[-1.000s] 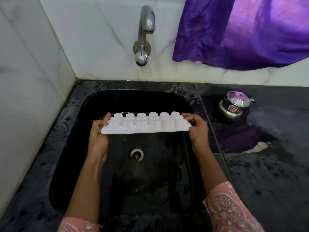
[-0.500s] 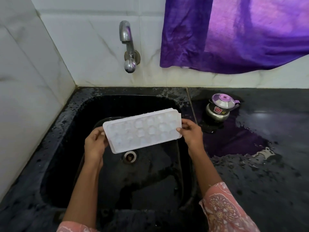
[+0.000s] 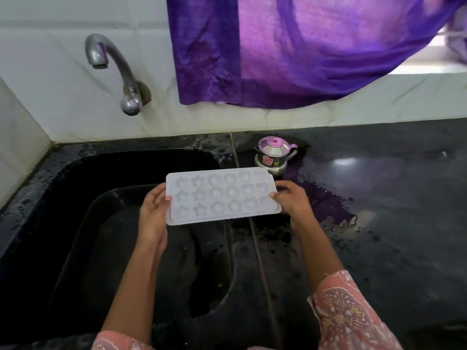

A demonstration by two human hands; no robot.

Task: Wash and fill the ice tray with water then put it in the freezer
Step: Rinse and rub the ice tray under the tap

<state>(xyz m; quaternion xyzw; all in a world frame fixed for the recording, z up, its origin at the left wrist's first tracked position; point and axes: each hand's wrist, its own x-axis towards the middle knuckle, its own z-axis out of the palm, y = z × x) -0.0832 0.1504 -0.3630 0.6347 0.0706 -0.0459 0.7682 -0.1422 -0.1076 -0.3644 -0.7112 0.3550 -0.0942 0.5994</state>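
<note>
A white ice tray [image 3: 222, 197] with star and flower shaped cells faces up, held level above the right side of the black sink [image 3: 75, 173]. My left hand [image 3: 154, 210] grips its left short edge, thumb on the rim. My right hand [image 3: 290, 200] grips the right short edge the same way. The steel tap [image 3: 118, 72] juts from the white tiled wall at the back left, and no water runs from it. The sink drain is hidden under the tray and my arms.
A small steel teapot [image 3: 274, 154] with a pinkish lid stands on the wet black counter [image 3: 379, 198] just behind the tray's right end. A purple cloth [image 3: 290, 51] hangs over the back wall. White tiles close off the left side.
The tray has turned from cell bottoms up to cells facing up, and has moved right, from over the drain toward the sink's right rim. The view has shifted right too.
</note>
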